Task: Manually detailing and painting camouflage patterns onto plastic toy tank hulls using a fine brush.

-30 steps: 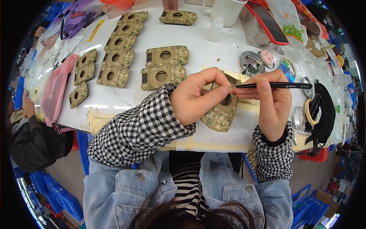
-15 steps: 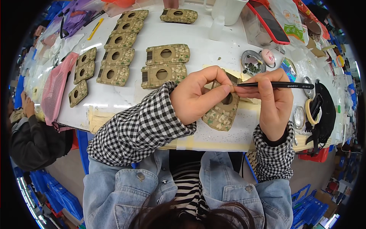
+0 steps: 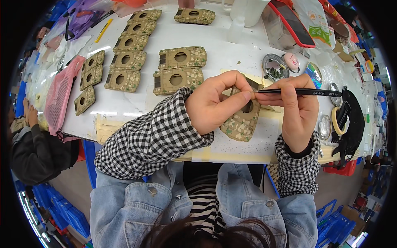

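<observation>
**Fine work over a camouflage part near the front edge of the bench**

The left hand (image 3: 215,103) is closed on a camouflage-patterned plate (image 3: 242,122) with a round hole, thumb and fingers pinching its upper end and holding it tilted, just above the bench (image 3: 231,62) close to its front edge. The right hand (image 3: 295,105) is closed around black tweezers (image 3: 302,92), held level, the tip meeting the left fingertips at the plate's top.

What could go wrong, as I judge it: the grip on the plate is at one end only, so a push from the tweezers could swing it or slip it out – and it hangs near the front edge, where a dropped part may go over. Whatever small piece the tweezers carry could spring away if the pinch eases. The right forearm sits close to a roll of tape (image 3: 338,120) and small round tins (image 3: 275,66); a wide elbow move could knock them.

Hard to make out: the tweezer tip and anything in it are hidden by the left thumb and fingers. The plate's upper end is covered too, and its far side cannot be seen. The contents of the tins are too small to tell. More camouflage plates (image 3: 178,68) lie in rows toward the back left corner – their detail blurs at the rim.
</observation>
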`<act>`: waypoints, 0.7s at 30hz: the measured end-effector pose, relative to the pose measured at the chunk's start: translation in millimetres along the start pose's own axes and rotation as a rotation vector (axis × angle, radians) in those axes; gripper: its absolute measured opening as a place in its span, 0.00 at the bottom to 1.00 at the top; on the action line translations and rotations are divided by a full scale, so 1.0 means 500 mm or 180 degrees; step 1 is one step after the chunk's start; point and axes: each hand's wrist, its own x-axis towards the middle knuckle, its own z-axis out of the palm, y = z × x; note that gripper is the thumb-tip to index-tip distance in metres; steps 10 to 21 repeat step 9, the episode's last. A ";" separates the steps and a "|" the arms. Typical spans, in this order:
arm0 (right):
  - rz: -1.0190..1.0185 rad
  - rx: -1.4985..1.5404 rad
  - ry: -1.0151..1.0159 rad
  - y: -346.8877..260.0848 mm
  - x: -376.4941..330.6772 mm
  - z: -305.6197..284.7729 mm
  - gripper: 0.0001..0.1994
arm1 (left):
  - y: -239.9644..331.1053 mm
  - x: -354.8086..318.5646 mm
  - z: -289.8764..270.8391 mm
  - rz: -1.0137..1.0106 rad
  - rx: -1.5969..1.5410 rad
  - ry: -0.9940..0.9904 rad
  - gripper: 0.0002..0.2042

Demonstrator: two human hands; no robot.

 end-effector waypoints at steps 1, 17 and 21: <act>-0.0004 0.0008 0.0005 0.000 0.000 0.000 0.08 | 0.004 -0.001 0.000 -0.0032 -0.0025 -0.0021 0.05; -0.0028 -0.0015 -0.0015 0.002 0.000 -0.002 0.09 | -0.001 0.001 0.000 0.0025 -0.0053 -0.0029 0.05; -0.0028 -0.0015 -0.0015 0.002 0.000 -0.002 0.09 | -0.001 0.001 0.000 0.0025 -0.0053 -0.0029 0.05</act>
